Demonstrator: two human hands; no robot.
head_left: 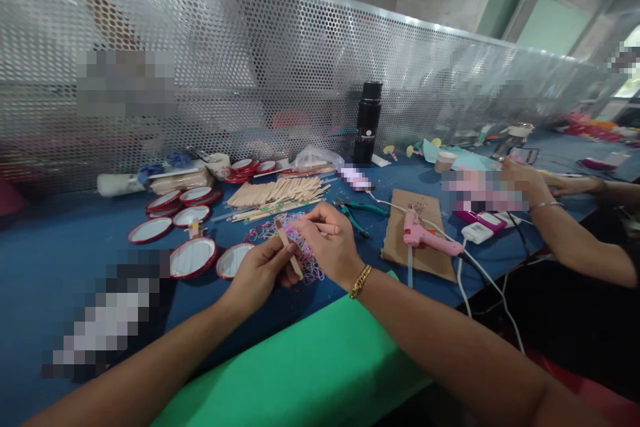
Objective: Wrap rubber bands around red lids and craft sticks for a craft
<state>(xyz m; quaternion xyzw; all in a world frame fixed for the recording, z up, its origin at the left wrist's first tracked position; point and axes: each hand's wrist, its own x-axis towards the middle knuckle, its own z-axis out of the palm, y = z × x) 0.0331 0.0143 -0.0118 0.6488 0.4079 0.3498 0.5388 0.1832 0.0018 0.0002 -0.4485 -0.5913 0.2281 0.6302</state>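
My left hand (261, 268) is closed on a wooden craft stick (283, 235), which tilts upward between thumb and fingers. Just to its right, my right hand (336, 248) is closed in a pinch, and what its fingertips hold, if anything, I cannot make out. Beneath and around both hands lies a loose heap of thin pink, blue and purple loops (314, 272), like small rubber bands. Behind them is a spread pile of craft sticks (280, 191). Red-rimmed round lids (194, 256) lie left of my left hand.
Teal-handled pliers (356, 219) and a pink glue gun (425, 237) on cardboard (395, 250) lie to the right, with white cables. A black bottle (369, 127) stands before the perforated metal screen (310, 60). Another person's arm (565, 227) reaches in at far right.
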